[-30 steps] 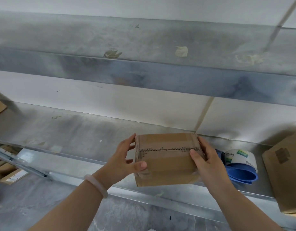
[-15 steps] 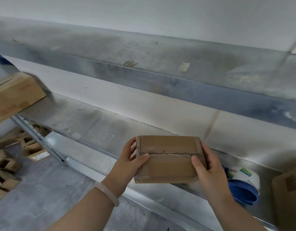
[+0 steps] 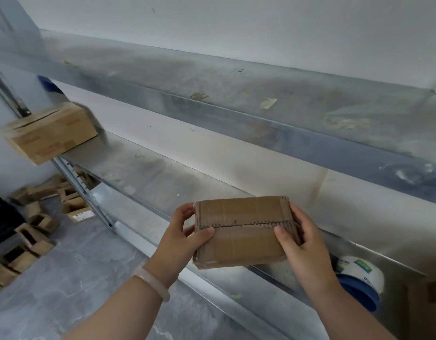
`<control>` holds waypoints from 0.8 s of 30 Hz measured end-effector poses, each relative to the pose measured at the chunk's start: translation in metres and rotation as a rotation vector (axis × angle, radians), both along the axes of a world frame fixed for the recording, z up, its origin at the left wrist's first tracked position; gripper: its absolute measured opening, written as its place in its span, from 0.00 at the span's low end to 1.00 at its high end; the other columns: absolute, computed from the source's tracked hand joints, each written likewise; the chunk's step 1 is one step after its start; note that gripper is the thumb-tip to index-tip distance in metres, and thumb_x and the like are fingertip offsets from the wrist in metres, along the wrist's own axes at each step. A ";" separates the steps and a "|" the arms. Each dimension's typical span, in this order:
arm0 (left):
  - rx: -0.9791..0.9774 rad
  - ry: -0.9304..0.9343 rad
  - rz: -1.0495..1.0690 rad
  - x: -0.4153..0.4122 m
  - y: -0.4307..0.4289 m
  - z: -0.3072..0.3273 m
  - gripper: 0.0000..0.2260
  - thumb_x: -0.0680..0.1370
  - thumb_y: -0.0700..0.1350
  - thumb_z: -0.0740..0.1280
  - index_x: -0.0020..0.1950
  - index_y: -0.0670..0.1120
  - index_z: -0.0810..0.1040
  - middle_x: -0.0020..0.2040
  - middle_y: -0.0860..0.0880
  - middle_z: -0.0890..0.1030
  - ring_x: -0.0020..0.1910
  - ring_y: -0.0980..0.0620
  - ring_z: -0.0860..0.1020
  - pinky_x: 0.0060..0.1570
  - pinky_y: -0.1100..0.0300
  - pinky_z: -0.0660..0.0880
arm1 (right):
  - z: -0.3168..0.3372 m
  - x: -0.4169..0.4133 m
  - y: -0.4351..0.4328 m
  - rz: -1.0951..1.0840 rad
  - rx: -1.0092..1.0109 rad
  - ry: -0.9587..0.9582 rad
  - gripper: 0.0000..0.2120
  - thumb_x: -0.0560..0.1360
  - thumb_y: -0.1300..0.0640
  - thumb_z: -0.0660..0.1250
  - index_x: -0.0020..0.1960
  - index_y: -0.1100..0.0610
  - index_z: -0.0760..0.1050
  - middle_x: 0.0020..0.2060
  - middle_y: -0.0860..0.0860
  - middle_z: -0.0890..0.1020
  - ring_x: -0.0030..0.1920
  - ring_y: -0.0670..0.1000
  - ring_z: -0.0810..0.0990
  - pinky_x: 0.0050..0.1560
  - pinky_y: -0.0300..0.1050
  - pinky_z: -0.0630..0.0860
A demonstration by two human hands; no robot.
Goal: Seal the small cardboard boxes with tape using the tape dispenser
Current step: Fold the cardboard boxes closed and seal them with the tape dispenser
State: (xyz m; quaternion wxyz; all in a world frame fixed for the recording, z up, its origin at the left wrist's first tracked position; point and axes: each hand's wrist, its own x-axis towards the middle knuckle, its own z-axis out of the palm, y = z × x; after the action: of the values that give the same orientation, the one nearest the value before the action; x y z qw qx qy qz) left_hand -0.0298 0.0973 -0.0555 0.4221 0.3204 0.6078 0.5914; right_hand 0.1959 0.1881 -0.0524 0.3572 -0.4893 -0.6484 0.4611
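Observation:
A small cardboard box (image 3: pixel 244 231) wrapped in clear tape is held up in front of the metal shelf (image 3: pixel 148 177). A jagged tape edge crosses its top face. My left hand (image 3: pixel 185 234) grips its left end, thumb on top. At the right end, my right hand (image 3: pixel 300 244) holds it the same way, fingers curled behind. The blue tape dispenser (image 3: pixel 359 280) with a white roll lies on the shelf at the lower right, partly hidden behind my right wrist.
A larger cardboard box (image 3: pixel 50 133) sits at the shelf's left end, overhanging the edge. Several small open boxes (image 3: pixel 35 222) lie scattered on the grey floor at lower left. Another brown box (image 3: pixel 430 307) stands at the right edge. An upper shelf (image 3: pixel 236 104) runs overhead.
My view has swung left, bringing the left shelf box and the floor boxes into sight. Both hands keep the same hold on the taped box, now further left of the dispenser.

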 end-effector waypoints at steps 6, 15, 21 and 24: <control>-0.021 0.050 0.286 -0.027 -0.028 -0.001 0.22 0.73 0.46 0.74 0.62 0.58 0.70 0.61 0.59 0.74 0.50 0.55 0.80 0.49 0.52 0.80 | 0.000 -0.037 0.006 0.158 0.037 -0.076 0.28 0.75 0.47 0.69 0.72 0.39 0.63 0.66 0.37 0.70 0.68 0.43 0.68 0.68 0.51 0.69; 0.023 -0.029 0.535 -0.132 -0.056 0.008 0.21 0.74 0.42 0.73 0.58 0.60 0.68 0.57 0.60 0.74 0.49 0.57 0.78 0.38 0.57 0.78 | 0.004 -0.156 0.002 0.386 0.334 -0.229 0.27 0.74 0.49 0.71 0.70 0.41 0.67 0.63 0.29 0.67 0.65 0.34 0.65 0.67 0.37 0.65; -0.006 -0.037 0.644 -0.245 -0.069 0.001 0.25 0.73 0.45 0.73 0.67 0.55 0.67 0.63 0.55 0.73 0.54 0.54 0.77 0.44 0.49 0.80 | 0.003 -0.293 0.003 0.406 0.466 -0.250 0.28 0.73 0.49 0.71 0.71 0.44 0.67 0.68 0.37 0.68 0.69 0.36 0.63 0.66 0.29 0.57; -0.039 -0.068 0.648 -0.284 -0.069 0.002 0.26 0.73 0.46 0.73 0.67 0.56 0.66 0.64 0.55 0.72 0.54 0.53 0.76 0.49 0.43 0.80 | 0.000 -0.338 0.001 0.422 0.510 -0.267 0.28 0.73 0.48 0.71 0.71 0.43 0.67 0.69 0.39 0.69 0.71 0.36 0.62 0.66 0.29 0.58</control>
State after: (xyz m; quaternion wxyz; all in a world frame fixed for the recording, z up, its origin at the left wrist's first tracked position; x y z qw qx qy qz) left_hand -0.3140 0.0288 -0.0536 0.2380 0.0821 0.6748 0.6938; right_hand -0.1423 0.1892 -0.0522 0.2769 -0.2959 -0.8703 0.2801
